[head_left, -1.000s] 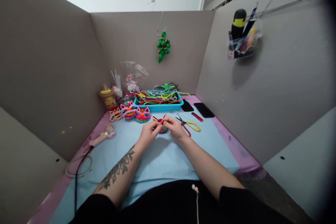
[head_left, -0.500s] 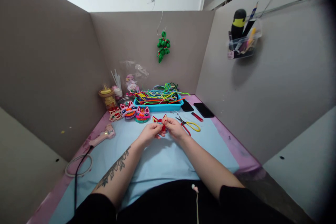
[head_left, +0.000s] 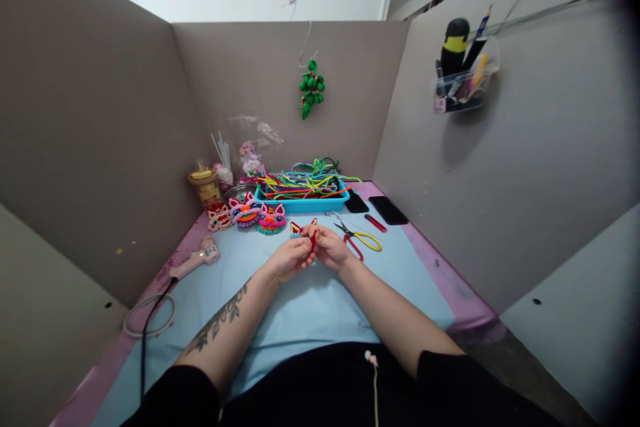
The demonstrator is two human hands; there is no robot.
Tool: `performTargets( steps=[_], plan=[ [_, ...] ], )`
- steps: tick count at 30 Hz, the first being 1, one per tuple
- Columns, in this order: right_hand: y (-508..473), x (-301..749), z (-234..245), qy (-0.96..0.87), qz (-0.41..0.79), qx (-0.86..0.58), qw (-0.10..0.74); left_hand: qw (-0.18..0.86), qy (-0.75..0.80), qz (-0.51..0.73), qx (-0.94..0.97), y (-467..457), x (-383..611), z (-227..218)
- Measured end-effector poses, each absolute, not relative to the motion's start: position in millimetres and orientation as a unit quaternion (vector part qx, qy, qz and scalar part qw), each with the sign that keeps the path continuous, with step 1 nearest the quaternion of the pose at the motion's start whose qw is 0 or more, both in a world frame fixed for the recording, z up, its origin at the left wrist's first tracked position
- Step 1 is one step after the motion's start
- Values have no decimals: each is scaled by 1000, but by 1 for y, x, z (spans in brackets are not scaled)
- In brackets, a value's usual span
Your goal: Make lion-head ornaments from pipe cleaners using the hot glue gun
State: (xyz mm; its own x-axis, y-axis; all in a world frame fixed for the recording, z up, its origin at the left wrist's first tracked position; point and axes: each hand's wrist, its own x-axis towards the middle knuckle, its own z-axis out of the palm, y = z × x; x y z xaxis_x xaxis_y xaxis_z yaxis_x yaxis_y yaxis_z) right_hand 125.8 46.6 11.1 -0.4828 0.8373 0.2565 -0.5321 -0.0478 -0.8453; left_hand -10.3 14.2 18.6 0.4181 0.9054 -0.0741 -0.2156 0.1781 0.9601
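Observation:
Both hands meet over the blue cloth (head_left: 330,307) around a small red pipe-cleaner animal head (head_left: 313,241). Its pointed ears, edged in yellow and red, stick up behind my fingers; most of the rest is covered. My left hand (head_left: 291,259) pinches it from the left with closed fingers. From the right, my right hand (head_left: 331,247) grips it too, thumb and fingertips close to the left hand's. Scissors (head_left: 357,236) with one red and one yellow handle lie just right of my right hand. Similar colourful animal heads (head_left: 271,219) sit beyond my left hand.
A blue tray (head_left: 300,205) heaped with pipe cleaners stands at the back. To its right are black phones (head_left: 389,210) and a red tool (head_left: 375,222). A corded pink tool (head_left: 197,260) lies left; a lidded cup (head_left: 205,187) stands behind. Grey partitions (head_left: 290,47) enclose the table.
My hands have turned inward slightly and drawn closer together around the red animal head, covering more of it. Everything else on the table stays put.

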Motion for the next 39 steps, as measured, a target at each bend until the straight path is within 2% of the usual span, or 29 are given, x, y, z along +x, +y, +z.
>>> performTargets(
  steps=[5, 7, 9, 13, 16, 22, 32, 35, 39],
  plan=[
    [46, 126, 12, -514, 677, -188, 492, 489, 410, 500, 585, 15, -15, 25],
    [46, 126, 12, -522, 657, -205, 504, 407, 442, 499, 625, 14, -17, 29],
    [46, 126, 11, -528, 660, -208, 493, 369, 460, 476, 652, 12, -18, 31],
    [48, 128, 10, -541, 669, -193, 472, 408, 455, 433, 663, 13, -20, 30],
    [49, 129, 11, -527, 661, -207, 492, 431, 441, 428, 660, 15, -22, 26],
    [50, 129, 13, -489, 672, -222, 510, 341, 451, 474, 675, 16, -23, 24],
    [49, 129, 10, -496, 694, -209, 478, 306, 427, 494, 692, 9, -18, 32],
    [50, 128, 10, -477, 701, -206, 489, 357, 441, 500, 654, 10, -16, 30],
    [50, 127, 10, -462, 725, -157, 486, 535, 406, 493, 553, 12, -13, 27]
  ],
)
